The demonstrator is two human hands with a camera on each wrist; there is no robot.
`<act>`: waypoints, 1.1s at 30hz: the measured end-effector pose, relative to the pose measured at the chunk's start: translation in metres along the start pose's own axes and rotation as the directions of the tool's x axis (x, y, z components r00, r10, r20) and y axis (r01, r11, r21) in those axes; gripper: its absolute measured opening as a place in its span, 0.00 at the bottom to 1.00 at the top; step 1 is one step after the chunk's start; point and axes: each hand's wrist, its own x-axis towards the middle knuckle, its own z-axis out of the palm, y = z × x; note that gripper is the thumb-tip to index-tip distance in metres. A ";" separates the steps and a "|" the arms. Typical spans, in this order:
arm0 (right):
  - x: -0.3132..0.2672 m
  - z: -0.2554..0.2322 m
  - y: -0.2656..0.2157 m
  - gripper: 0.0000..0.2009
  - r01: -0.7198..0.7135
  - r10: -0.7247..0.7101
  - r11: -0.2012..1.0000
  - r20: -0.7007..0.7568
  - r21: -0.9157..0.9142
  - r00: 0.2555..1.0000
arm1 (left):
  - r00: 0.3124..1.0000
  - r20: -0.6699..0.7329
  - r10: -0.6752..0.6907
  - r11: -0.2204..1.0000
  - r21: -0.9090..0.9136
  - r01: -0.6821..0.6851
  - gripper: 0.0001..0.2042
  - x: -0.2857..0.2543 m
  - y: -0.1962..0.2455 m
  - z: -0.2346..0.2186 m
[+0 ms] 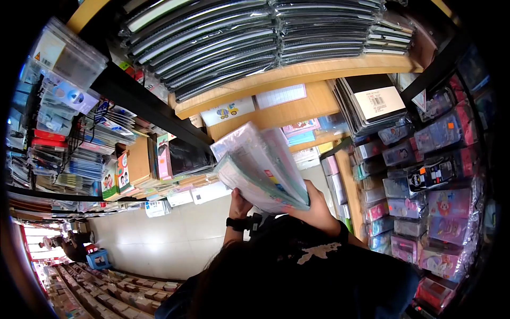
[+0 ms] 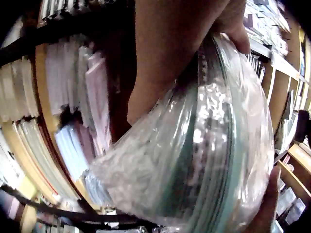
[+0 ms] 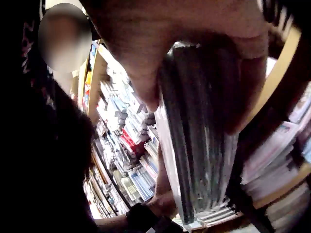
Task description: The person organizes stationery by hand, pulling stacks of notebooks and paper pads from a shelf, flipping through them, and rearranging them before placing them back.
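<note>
A stack of thin, clear-wrapped booklets or folders (image 1: 257,170) with greenish edges is held up between both hands in the head view. My left hand (image 1: 239,204) grips its lower left side, a black band on the wrist. At the lower right corner, my right hand (image 1: 316,208) holds the stack. In the left wrist view the shiny wrapped stack (image 2: 209,141) fans out below my left hand (image 2: 180,48). Seen from the right wrist, my right hand (image 3: 194,34) spans the end of the stack (image 3: 199,131), fingers on either side; my left hand (image 3: 164,204) is at its lower end.
Above is a wooden shelf (image 1: 297,69) packed with wrapped dark notebooks. Black notebooks (image 1: 372,103) lie to its right. Packaged goods (image 1: 404,207) hang at the right, and more stationery (image 1: 90,175) fills the left racks. People (image 1: 74,244) are far off at the left.
</note>
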 end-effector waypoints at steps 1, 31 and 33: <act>0.003 -0.002 0.001 0.27 0.032 -0.031 0.996 -0.010 0.085 0.999 | 1.000 -0.029 0.004 0.999 0.044 -0.003 0.36 0.000 0.007 0.010; 0.041 -0.081 0.016 0.18 0.120 -0.028 0.969 0.386 -0.216 0.922 | 0.974 0.091 -0.209 0.731 0.676 0.093 0.48 0.052 -0.022 0.002; 0.047 -0.085 0.023 0.21 0.053 0.066 0.970 0.470 -0.237 0.880 | 0.968 0.087 -0.235 0.715 0.690 0.112 0.47 0.050 -0.025 -0.002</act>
